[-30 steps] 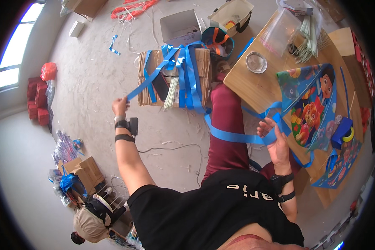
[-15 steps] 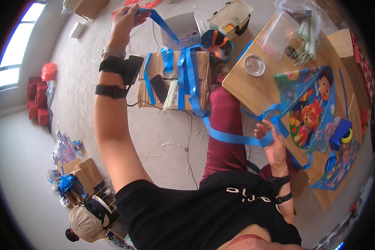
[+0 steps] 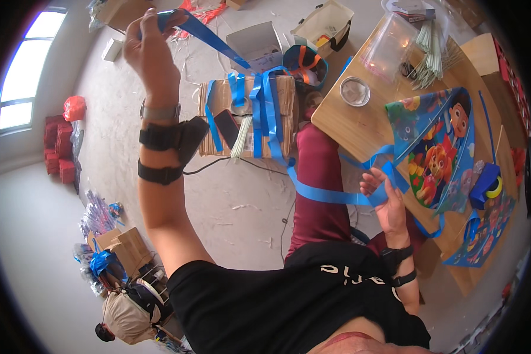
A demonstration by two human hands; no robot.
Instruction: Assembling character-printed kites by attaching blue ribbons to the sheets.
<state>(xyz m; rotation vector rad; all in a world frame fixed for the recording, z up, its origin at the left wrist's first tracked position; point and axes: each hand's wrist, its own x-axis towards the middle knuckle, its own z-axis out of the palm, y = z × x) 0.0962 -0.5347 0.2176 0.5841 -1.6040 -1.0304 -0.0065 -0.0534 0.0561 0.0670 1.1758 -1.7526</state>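
My left hand (image 3: 152,56) is raised at the far left, its fingers pinching the end of a long blue ribbon (image 3: 215,42). From there the ribbon slants down to a cardboard box (image 3: 284,112) with several more blue strips draped over it. My right hand (image 3: 390,207) is near the table's edge, fingers curled around a looped blue strip (image 3: 330,194) that crosses my thigh from the box. Beside that hand, a kite-shaped sheet printed with cartoon figures (image 3: 432,153) lies on the wooden table (image 3: 336,115).
A dark phone (image 3: 226,125) and a bundle of pale thin sticks (image 3: 242,137) rest on the box. More sticks (image 3: 433,56), a round clear container (image 3: 355,92) and a blue tape dispenser (image 3: 485,184) are on the table. Behind the box stand a white carton (image 3: 255,44) and a bag (image 3: 324,26).
My left hand has moved left and a little nearer, drawing the blue ribbon out into a longer slant. My right hand has barely moved.
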